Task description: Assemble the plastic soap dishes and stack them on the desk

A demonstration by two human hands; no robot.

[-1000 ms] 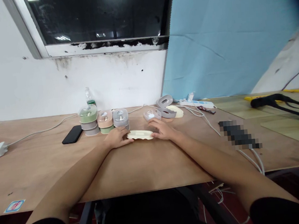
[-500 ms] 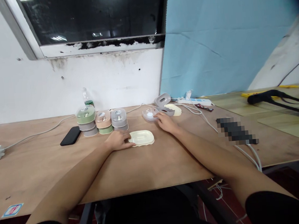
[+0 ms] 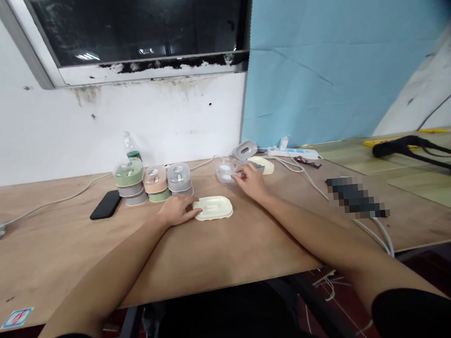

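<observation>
Cream tray [image 3: 215,208] flat on the table [image 3: 217,259], its left end at the parted thumb and fingers of the left hand [image 3: 177,210]. The right hand [image 3: 250,181] has its fingertips close together at a clear lid [image 3: 225,168] — whether clamped on it, I cannot tell. Beyond the left hand stand stacked boxes [image 3: 155,183], with a phone [image 3: 105,204] to their left.
</observation>
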